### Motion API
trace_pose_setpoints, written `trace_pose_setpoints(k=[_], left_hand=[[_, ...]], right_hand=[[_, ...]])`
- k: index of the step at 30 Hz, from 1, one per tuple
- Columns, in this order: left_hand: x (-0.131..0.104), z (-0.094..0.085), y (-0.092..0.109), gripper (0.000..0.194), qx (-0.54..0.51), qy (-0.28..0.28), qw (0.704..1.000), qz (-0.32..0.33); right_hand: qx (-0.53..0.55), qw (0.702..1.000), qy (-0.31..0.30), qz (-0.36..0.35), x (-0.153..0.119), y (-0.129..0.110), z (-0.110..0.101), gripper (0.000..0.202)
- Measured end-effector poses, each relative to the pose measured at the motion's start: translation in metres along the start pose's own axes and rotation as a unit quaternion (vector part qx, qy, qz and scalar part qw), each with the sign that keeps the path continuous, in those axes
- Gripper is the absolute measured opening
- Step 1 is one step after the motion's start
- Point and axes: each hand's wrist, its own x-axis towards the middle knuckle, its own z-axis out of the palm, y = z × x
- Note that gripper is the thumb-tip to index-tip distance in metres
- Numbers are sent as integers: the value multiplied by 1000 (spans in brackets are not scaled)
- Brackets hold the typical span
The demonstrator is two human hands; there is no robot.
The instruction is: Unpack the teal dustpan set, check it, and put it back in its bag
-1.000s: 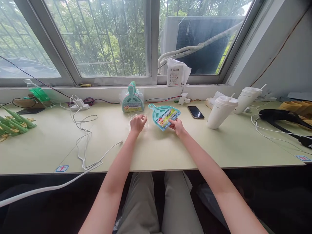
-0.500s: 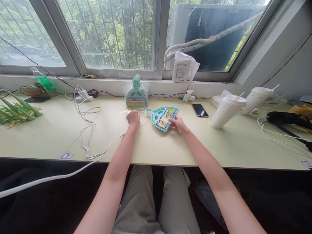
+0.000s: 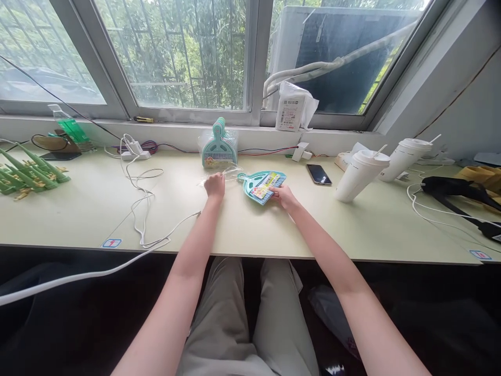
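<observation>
Head view: we are looking down at a pale green worktop (image 3: 274, 230) under a window, with both forearms reaching forward. Our right hand (image 3: 285, 197) is pinching the bristle end of a teal mini dustpan-and-brush set (image 3: 261, 185), fingers curled on its near edge, so that the set is lying flat with its handle pointing left toward the other hand. Our left hand (image 3: 215, 186) is closing loosely on a clear plastic sleeve (image 3: 225, 172), lifting its crumpled edge just off the worktop; how firmly the fingers are gripping we cannot tell, since the film is nearly invisible. The sleeve's far end is lying just beside the set's handle, which we are judging to be why the two are being held in line. Behind them, a bagged stack of matching sets (image 3: 218, 150) is standing upright against the sill, within easy reach. To the right, well apart, a phone (image 3: 319, 174) is lying flat and two lidded paper cups (image 3: 359, 175) with straws are standing. To the left, a white cable (image 3: 143, 209) is trailing over the edge, and green plastic pieces (image 3: 29, 172) are lying in a heap near the far left end.
</observation>
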Motion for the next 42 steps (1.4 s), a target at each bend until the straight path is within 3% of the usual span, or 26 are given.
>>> trace_pose_setpoints(k=[8, 15, 17, 19, 21, 22, 24, 26, 27, 29, 31, 34, 42], left_hand=[[-13, 3, 23, 28, -58, 14, 981, 183], [-25, -5, 38, 32, -163, 48, 965, 200], [-32, -12, 46, 42, -191, 97, 961, 177], [-33, -20, 53, 59, -218, 178, 957, 75], [-29, -27, 55, 67, -275, 195, 940, -40], [-25, -28, 55, 66, -326, 163, 928, -74], [-16, -28, 53, 63, -461, 29, 882, -93], [-13, -24, 54, 60, -585, -106, 800, -86], [-14, -21, 56, 58, -629, -147, 758, -88], [-19, -14, 63, 50, -684, -181, 699, -104], [-26, -8, 69, 41, -712, -186, 664, -132], [-30, -3, 72, 34, -722, -204, 645, -144], [-41, 4, 74, 50, -677, -345, 649, -38]], right_hand=[[17, 997, -69, -9, -5, 8, 14, 19], [55, 997, -36, -50, -7, 6, 17, 18], [67, 994, -26, -81, -9, 5, 18, 20], [78, 990, -22, -113, -12, 3, 19, 24], [88, 986, -19, -140, -14, 0, 19, 28], [90, 985, -19, -149, -14, -1, 18, 30], [91, 983, -23, -160, -14, -3, 17, 32], [83, 984, -31, -157, -12, -2, 16, 34], [76, 985, -33, -150, -11, -1, 16, 34], [65, 988, -39, -132, -9, 1, 17, 35], [64, 991, -43, -113, -9, 2, 18, 35], [88, 990, -20, -104, -11, 2, 22, 33], [151, 982, 56, -101, -13, 1, 23, 27]])
